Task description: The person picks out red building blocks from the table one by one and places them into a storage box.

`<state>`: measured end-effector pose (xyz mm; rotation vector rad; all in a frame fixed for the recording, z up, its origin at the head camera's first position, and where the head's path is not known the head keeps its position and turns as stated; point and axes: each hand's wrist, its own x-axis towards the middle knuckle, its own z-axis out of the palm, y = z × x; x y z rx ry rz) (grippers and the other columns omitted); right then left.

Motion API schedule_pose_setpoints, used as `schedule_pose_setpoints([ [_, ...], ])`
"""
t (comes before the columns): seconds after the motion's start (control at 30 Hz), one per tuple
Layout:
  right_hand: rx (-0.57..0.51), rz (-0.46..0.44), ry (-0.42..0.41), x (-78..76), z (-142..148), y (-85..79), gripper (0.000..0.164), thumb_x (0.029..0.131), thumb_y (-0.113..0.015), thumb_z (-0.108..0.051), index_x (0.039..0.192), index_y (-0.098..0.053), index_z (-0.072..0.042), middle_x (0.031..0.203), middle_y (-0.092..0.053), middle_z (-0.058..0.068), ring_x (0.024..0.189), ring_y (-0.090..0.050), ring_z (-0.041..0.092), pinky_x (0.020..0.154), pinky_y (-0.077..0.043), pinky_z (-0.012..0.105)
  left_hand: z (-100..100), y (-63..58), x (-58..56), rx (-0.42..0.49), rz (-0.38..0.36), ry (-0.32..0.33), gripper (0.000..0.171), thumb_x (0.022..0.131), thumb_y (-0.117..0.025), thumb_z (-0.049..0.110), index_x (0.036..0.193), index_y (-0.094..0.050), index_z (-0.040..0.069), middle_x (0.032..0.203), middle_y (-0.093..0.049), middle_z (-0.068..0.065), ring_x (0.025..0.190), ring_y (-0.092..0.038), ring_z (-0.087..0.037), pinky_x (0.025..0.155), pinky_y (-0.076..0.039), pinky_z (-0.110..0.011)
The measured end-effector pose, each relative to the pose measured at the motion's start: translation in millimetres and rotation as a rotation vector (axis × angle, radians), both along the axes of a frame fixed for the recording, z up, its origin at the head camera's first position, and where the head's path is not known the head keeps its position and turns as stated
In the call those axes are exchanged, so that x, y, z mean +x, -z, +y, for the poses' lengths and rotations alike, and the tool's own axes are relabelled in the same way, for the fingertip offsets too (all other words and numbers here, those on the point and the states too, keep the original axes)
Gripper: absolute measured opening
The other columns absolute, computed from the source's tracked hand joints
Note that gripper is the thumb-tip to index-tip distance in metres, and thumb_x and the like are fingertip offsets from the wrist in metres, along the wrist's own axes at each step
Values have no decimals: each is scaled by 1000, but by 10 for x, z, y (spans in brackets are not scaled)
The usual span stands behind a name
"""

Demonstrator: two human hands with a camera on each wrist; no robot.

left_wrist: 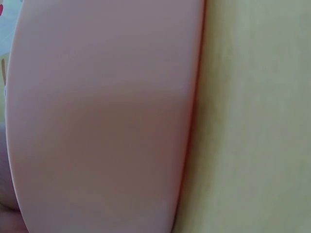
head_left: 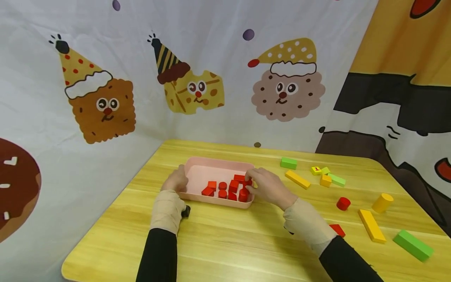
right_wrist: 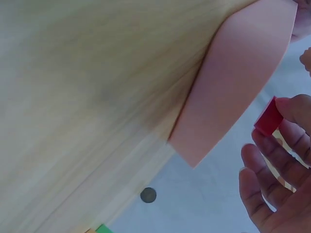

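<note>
A pink tray (head_left: pixel 197 176) lies on the table with several red blocks (head_left: pixel 222 194), mostly toward its right end. At the tray's left end, my left hand (head_left: pixel 175 180) grips the rim; the left wrist view shows the tray's outer wall (left_wrist: pixel 107 116) and part of some fingers past its edge (left_wrist: pixel 7 194). My right hand (head_left: pixel 269 186) is over the tray's right end. In the right wrist view, its thumb and a finger pinch a small red block (right_wrist: pixel 268 118) above the rim, while the other fingers are loosely bent.
To the right on the wooden table (head_left: pixel 225 243) lie a red cylinder (head_left: pixel 343 203), a red block (head_left: pixel 337 230) by my right forearm, a yellow cylinder (head_left: pixel 382 203), yellow bars (head_left: pixel 371 226) and green blocks (head_left: pixel 413 245). Small yellow and green blocks (head_left: pixel 325 180) sit farther back. A printed curtain (head_left: pixel 232 129) hangs behind.
</note>
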<state>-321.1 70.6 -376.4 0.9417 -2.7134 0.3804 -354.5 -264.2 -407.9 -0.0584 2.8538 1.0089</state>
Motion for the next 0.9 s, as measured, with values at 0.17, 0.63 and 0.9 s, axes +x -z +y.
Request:
schedule_pose_setpoints([
  [0.17,4,8,7,-73,-146,-15,20,90,-84,-16,96,-66,-15,94,-67,-3,81,-56,18,72,-53,36,0,-2,18,-9,2,-6,50,98,-41,-5,147,-31,-12,124,-56,-33,99,-60,-40,92,-49,-48],
  [0.63,-37,-123,1,-374,-460,-45,12,95,-78,-17,97,-67,-16,97,-69,-5,81,-58,17,73,-52,35,-10,-2,22,-10,-16,-28,52,101,-42,-2,151,-28,-10,130,-54,-34,102,-59,-41,96,-48,-49],
  [0.9,-9,-153,53,-516,-583,-24,14,96,-78,-19,91,-65,-17,90,-68,-4,76,-57,17,72,-52,35,-3,20,-2,-5,-9,-31,56,99,-42,-4,153,-27,-10,131,-54,-35,102,-59,-40,96,-48,-49],
])
